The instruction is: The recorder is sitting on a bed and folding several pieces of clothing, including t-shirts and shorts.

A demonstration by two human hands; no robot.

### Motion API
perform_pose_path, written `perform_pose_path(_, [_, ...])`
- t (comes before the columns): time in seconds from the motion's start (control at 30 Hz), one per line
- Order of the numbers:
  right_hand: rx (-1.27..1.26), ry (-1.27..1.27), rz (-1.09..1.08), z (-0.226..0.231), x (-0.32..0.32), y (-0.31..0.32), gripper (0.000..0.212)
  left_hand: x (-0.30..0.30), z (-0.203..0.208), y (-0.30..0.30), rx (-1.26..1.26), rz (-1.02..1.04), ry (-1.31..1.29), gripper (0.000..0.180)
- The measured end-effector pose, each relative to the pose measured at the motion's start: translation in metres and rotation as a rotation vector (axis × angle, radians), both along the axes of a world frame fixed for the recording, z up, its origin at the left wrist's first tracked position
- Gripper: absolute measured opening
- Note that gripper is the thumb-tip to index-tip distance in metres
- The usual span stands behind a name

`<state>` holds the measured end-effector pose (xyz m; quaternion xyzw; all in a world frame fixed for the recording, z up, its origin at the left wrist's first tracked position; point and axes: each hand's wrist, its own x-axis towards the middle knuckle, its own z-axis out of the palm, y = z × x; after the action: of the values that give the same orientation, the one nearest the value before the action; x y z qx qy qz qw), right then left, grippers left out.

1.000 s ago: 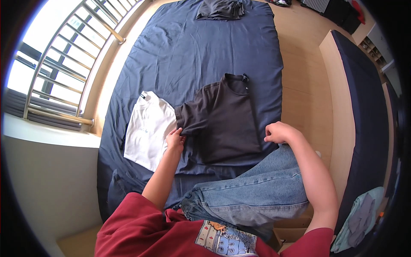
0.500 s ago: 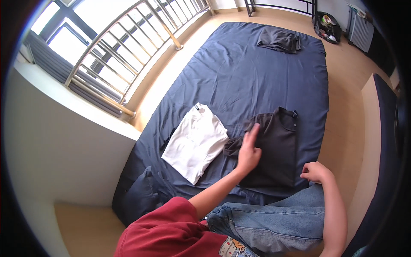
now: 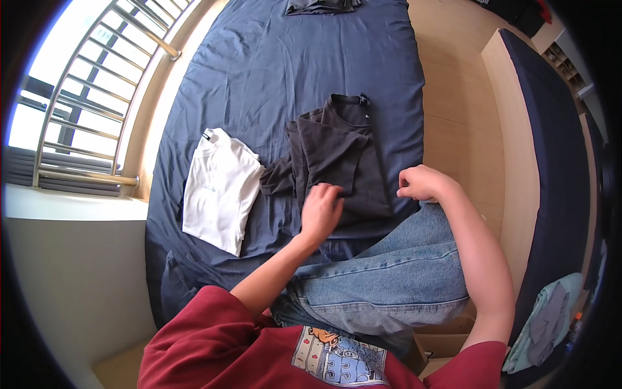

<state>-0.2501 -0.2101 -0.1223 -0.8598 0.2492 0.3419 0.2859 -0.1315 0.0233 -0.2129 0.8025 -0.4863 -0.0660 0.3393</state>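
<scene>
A black T-shirt (image 3: 366,188) lies on the dark blue bedsheet in front of me, its collar pointing away. One part of it is folded inward over the front, and a sleeve (image 3: 277,177) sticks out to the left. My left hand (image 3: 322,211) is closed with curled fingers at the lower edge of that folded flap; the fingertips are partly hidden against the cloth. Close to the shirt's right side, my right hand (image 3: 424,183) rests by my denim-covered knee, fingers curled and nothing visible in them. Left of the black shirt lies a folded white T-shirt (image 3: 219,191).
The bed (image 3: 259,71) stretches away, with a folded dark garment (image 3: 321,6) at its far end. Metal railings (image 3: 91,107) and a window stand at the left. To the right, a padded board (image 3: 544,142) rises, with a light green cloth (image 3: 551,311) near its bottom.
My left hand has drawn back toward me and its fingers have curled. A flap of the black shirt now lies folded inward. The view has shifted down and right.
</scene>
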Motion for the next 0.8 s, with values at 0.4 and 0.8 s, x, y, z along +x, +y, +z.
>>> perform_pose_path(0.4, [-0.025, -0.039, 0.032, -0.005, -0.004, -0.002, 0.026, 0.016, -0.018, 0.05, 0.196, 0.239, -0.041, 0.031])
perform_pose_path(0.8, [-0.02, 0.014, -0.01, -0.003, -0.003, -0.001, 0.028, 0.064, -0.05, 0.062, 0.061, 0.42, 0.123, 0.013])
